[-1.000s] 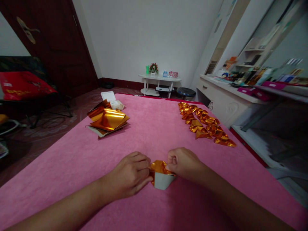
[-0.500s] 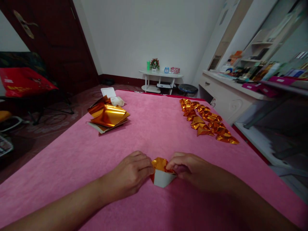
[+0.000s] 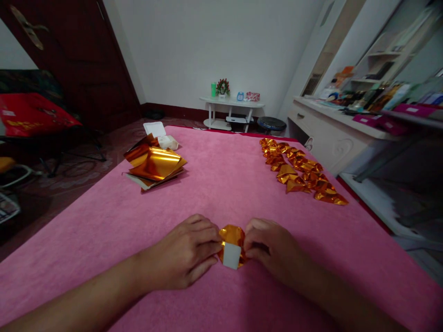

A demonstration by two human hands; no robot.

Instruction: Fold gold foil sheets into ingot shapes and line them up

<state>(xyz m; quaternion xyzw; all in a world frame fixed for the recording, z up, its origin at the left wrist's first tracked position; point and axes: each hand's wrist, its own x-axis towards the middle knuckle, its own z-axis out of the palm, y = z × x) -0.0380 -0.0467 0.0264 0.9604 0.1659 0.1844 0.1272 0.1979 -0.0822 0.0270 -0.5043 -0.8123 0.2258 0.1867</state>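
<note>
Folded foil (image 3: 231, 246) lies flat on the table (image 3: 211, 180), well short of the far edge, long axis seemingly pointing there. It's between both grips, equally near: left hand (image 3: 194, 249) pinching its left side, right hand (image 3: 272, 249) its right.

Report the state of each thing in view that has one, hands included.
Foil piece: partly folded, pale patch facing up.
Left hand: fingers bent, at the piece's left edge.
Right hand: fingers curled, at its right edge.
Foil sheets: unfolded, stacked unevenly.
Finished-looking foil shapes: folded, in rows.
Pink cover: spread out.
Drawer: looks shut.
</note>
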